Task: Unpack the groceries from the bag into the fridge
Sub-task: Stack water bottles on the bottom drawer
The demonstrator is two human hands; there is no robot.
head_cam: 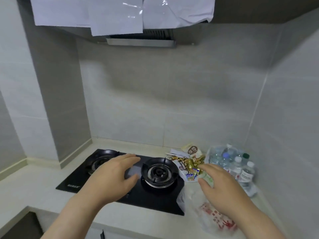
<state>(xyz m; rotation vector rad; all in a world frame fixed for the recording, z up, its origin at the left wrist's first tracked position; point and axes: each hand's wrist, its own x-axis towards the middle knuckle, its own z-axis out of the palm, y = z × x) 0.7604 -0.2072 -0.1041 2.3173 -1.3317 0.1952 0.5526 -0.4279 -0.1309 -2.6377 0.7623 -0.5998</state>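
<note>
A clear plastic bag with red print lies flat on the white counter right of the stove. Behind it sits a pile of snack packets and gold-wrapped sweets, and further right a wrapped pack of water bottles. My right hand hovers over the bag, fingers spread and reaching toward the snack pile, holding nothing. My left hand floats above the black gas stove, fingers relaxed and empty. No fridge is in view.
The stove has two burners, the right one close to the snacks. A range hood covered in white film hangs overhead. Tiled walls close in the corner on the left, back and right. The counter edge runs near my forearms.
</note>
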